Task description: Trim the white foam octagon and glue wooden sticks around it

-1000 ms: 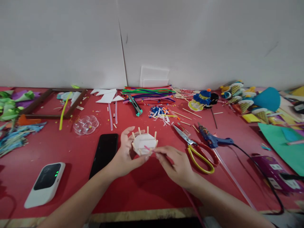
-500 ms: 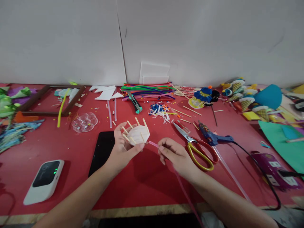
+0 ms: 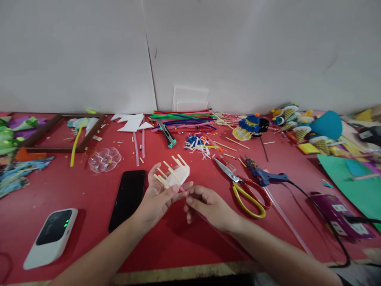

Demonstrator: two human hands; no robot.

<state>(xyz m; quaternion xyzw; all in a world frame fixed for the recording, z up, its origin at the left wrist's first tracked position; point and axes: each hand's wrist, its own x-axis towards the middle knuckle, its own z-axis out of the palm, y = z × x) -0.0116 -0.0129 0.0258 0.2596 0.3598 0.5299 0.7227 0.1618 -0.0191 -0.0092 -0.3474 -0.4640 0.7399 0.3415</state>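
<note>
My left hand (image 3: pixel 156 198) is closed around the edge of a white many-sided base (image 3: pixel 183 174) with several short wooden sticks standing along its rim. The base is tilted, its sticks pointing up and to the left. In my right hand (image 3: pixel 210 204) is a thin pink strip (image 3: pixel 182 189), pinched near its end. That end meets the lower edge of the base, by my left thumb; whether it is fixed there I cannot tell. The strip's tail runs down under my right forearm and is blurred.
To the right lie scissors (image 3: pixel 248 196) and a blue glue gun (image 3: pixel 264 174) with its cord. A black phone (image 3: pixel 127 198) and a white device (image 3: pixel 50 238) are on the left. Behind are a cutter (image 3: pixel 167 135), cut bits (image 3: pixel 198 143) and pipe cleaners (image 3: pixel 181 117).
My right hand has moved left, bringing the pink strip's end against the base. The base has turned and tilted in my left hand. The view has shifted slightly.
</note>
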